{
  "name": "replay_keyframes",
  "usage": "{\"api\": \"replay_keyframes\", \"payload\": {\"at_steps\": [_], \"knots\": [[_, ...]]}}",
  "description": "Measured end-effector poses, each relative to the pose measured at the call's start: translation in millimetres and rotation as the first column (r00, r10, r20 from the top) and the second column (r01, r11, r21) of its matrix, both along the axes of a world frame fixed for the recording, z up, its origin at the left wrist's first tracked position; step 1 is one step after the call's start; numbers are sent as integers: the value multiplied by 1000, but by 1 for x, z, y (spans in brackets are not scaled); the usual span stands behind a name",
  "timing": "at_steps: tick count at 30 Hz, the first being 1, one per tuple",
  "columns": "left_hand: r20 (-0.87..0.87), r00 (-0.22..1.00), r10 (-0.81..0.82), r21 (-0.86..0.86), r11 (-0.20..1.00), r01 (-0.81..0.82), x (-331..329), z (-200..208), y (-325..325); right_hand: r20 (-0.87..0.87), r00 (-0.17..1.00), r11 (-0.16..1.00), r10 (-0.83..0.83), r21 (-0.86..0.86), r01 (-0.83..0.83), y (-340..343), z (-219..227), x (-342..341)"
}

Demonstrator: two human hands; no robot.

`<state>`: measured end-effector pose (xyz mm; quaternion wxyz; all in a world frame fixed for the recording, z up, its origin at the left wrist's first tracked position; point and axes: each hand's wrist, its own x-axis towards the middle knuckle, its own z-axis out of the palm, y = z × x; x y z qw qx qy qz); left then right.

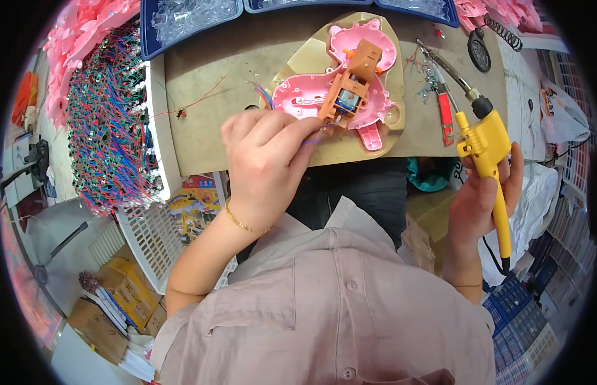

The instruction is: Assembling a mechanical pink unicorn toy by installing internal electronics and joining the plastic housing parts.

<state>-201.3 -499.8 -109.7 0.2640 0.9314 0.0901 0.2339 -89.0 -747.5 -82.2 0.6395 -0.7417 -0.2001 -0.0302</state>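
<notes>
My left hand (263, 151) is closed in a pinch at the lower end of an orange plastic gearbox (350, 96) with a small motor in it. Thin wires (265, 95) come out behind the knuckles, and a bluish strand shows at the fingertips, which hide most of it. The gearbox lies on a pink plastic toy shell half (298, 90), which rests in a tan shaped holder (391, 29). Well to the right, my right hand (478, 199) grips a yellow soldering gun (488, 141), its metal tip pointing up and away over the table.
At the left stands a white tray (156, 141) heaped with wired circuit boards. Blue bins (192, 19) of clear parts line the far edge. A red-handled tool (445, 115) and a black coil stand (479, 51) are at the right. A small wired part (181, 113) lies left of the holder.
</notes>
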Motion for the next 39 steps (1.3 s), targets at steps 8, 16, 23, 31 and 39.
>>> {"api": "replay_keyframes", "payload": {"at_steps": [8, 16, 23, 31, 39], "knots": [[93, 992, 84, 30, 996, -87, 3, -6, -18, -5, 996, 995, 87, -38, -87, -1, 0, -12], [27, 997, 75, -134, 988, -71, -5, -1, -19, -31, 993, 991, 111, -77, -113, -18, 0, -18], [-43, 996, 77, -97, 992, -81, 1, 2, -19, 94, 985, 965, 143, -234, -118, -35, -5, -15], [-33, 995, 93, -233, 968, -98, 4, 3, -19, 101, 936, 931, 338, -182, -316, -45, 1, -34], [-30, 996, 78, -196, 977, -83, 5, 2, -19, 204, 702, 730, 682, -242, -639, -19, 0, -13]]}}
